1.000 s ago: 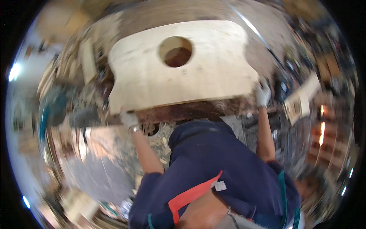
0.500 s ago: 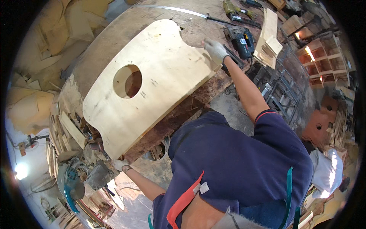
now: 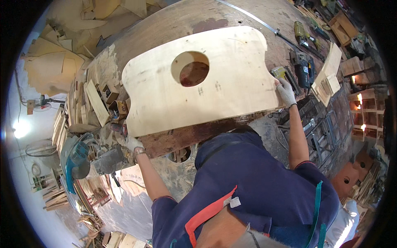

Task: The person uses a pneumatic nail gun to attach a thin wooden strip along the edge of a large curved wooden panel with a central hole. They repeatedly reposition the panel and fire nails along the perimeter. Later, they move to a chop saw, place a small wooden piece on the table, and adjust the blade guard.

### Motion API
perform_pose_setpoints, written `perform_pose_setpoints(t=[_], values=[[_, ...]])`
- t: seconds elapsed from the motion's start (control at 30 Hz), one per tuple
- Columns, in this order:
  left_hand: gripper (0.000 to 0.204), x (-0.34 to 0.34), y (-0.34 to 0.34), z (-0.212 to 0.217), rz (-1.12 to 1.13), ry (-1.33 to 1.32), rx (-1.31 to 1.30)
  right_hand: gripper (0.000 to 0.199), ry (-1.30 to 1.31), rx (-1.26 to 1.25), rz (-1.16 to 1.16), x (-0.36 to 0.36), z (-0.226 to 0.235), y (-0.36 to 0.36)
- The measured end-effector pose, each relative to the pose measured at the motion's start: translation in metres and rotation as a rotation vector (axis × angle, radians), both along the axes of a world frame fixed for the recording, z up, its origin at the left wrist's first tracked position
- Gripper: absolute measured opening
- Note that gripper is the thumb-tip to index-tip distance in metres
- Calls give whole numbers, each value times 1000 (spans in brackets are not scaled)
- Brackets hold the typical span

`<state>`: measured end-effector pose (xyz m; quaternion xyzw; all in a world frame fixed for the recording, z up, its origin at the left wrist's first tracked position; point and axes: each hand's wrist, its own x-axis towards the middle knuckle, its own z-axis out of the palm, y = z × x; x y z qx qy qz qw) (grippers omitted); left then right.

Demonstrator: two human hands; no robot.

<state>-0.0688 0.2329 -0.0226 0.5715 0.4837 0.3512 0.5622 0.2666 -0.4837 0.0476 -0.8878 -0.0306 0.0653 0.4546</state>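
Observation:
A pale wooden panel [image 3: 231, 78] with a round hole and curved-in ends lies on the large brown worktable [image 3: 161, 31]. Through the hole I see a thick inner edge and dark surface below. My left hand [image 3: 133, 144], in a light glove, grips the panel's near left corner; its fingertips are partly hidden. At the right end, my gloved right hand [image 3: 285, 93] holds the panel's edge near the near corner, thumb on top. Close beyond that hand lies a tool with a yellow-green part [image 3: 281, 73].
A jigsaw [image 3: 304, 68], a yellow-green power tool [image 3: 301, 31] and a long metal ruler [image 3: 248, 15] rest on the table. Wood strips [image 3: 326, 84] lie at right. A teal circular saw [image 3: 77, 159] stands left, near stacked boards [image 3: 96, 103]. Wood sheets [image 3: 53, 68] fill the far left.
My view has turned, shifting the scene rightward. The panel's right end has swung nearer to me with my right hand, uncovering more of the tool beside it. Both hands keep hold.

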Motion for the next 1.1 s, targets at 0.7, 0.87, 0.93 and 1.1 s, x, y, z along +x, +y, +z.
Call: perform_pose_setpoints(t=[0.7, 0.87, 0.93, 1.1], values=[[20, 193, -177, 18, 98, 97, 456, 38, 364, 337, -35, 31, -22, 4], [25, 166, -469, 64, -649, -126, -765, 38, 320, 193, 172, 47, -6, 2], [34, 171, -530, 46, -753, -107, -673, 38, 321, 220, 219, 48, -12, 4], [13, 201, -585, 41, -636, -16, -460, 37, 283, 320, 212, 46, -17, 7]])
